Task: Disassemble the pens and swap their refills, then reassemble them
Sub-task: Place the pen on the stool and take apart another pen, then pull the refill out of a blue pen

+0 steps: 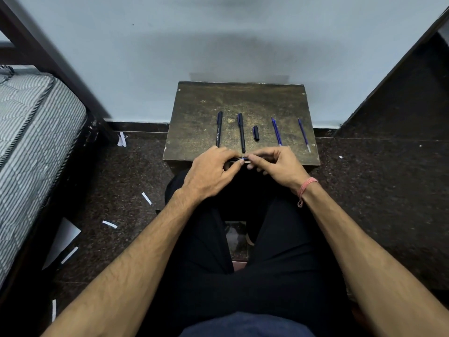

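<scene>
Both hands gripping: left hand (213,166) and right hand (274,164) pinching slim dark-blue plastic pen (243,158) at tabletop (243,98) near edge | handling: light, stiff, slippery; holding barrel each side of joint seems best

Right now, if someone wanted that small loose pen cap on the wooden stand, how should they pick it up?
Pinch the pen cap across its short sides, coming straight down from above. It lies flat on the wooden stand with bare space on either side, so thumb and finger fit beside it.
</scene>
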